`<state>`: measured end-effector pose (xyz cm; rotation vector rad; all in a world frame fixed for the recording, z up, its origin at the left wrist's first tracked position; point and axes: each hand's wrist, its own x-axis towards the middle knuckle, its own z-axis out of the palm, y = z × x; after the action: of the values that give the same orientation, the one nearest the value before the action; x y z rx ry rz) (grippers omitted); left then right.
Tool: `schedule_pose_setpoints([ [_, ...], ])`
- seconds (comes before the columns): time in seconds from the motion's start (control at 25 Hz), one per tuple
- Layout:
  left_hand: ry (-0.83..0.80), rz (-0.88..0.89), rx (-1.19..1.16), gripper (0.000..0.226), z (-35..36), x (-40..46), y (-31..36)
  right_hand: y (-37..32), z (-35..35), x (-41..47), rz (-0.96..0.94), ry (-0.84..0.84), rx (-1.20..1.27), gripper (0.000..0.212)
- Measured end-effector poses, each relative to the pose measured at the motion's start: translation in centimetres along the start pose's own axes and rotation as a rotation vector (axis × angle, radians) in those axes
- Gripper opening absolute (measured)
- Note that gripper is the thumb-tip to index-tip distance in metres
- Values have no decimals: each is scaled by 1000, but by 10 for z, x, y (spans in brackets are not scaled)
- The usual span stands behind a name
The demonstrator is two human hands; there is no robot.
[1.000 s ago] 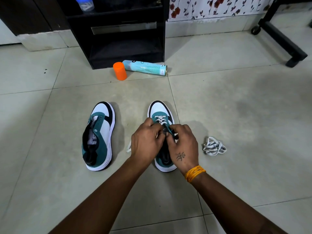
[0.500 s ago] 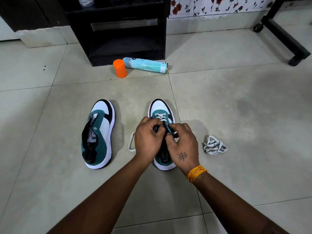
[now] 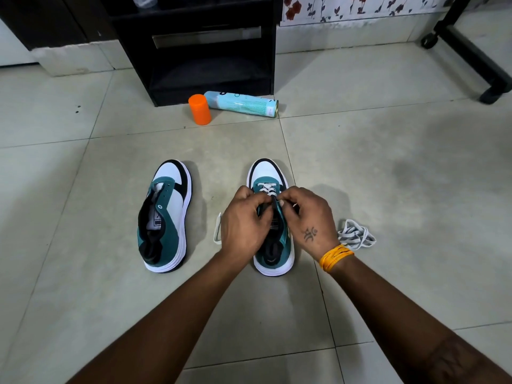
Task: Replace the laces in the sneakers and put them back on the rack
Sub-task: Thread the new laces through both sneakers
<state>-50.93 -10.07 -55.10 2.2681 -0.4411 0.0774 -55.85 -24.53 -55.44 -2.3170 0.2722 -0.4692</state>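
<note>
White lace (image 3: 267, 187) crosses the front eyelets of the right-hand sneaker (image 3: 273, 239) on the tiled floor (image 3: 388, 189). Left hand (image 3: 243, 225) and right hand (image 3: 311, 220) both pinch it. Unlaced sneaker (image 3: 166, 217) lies alongside; spare lace (image 3: 356, 235) near.

Both forearms reach forward and down from the lower edge of the view, converging toward the middle; the left hand (image 3: 243, 225) is turned back-up, its fingers curled inward and pinched at the tips; the right hand (image 3: 307, 220) faces it, also back-up, fingers bent and meeting those of the left; the two sets of fingertips touch or nearly touch; the right wrist bears a tattoo just above an orange thread band (image 3: 335, 257).
</note>
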Motion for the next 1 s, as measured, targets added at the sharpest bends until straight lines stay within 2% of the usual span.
schedule_pose_setpoints([
  [0.16, 42, 57, 33, 35, -4, -12, 2, 6, 0, 1, 139, 36, 42, 7],
  [0.32, 109, 84, 113, 27, -12, -16, -4, 24, -1, -2, 366, 142, 24, 11],
  [0.4, 120, 99, 126, 34, -14, -19, -8, 29, -4, -2, 437, 146, -45, 13],
  [0.52, 137, 86, 120, 40, -13, -22, -12, 18, -9, -8, 333, 91, -176, 13],
  [0.64, 142, 33, 110, 37, -13, -22, -15, -3, -9, -12, 21, 14, -280, 30],
  [0.72, 136, 7, 79, 35, -14, -22, -15, -9, -5, -9, -100, -52, -301, 24],
  [0.88, 155, -34, -8, 32, -14, -27, -15, 12, -7, -3, 36, -110, -400, 13],
  [1.0, 169, -65, -47, 31, -11, -28, -16, 15, -14, -10, 38, -51, -258, 11],
])
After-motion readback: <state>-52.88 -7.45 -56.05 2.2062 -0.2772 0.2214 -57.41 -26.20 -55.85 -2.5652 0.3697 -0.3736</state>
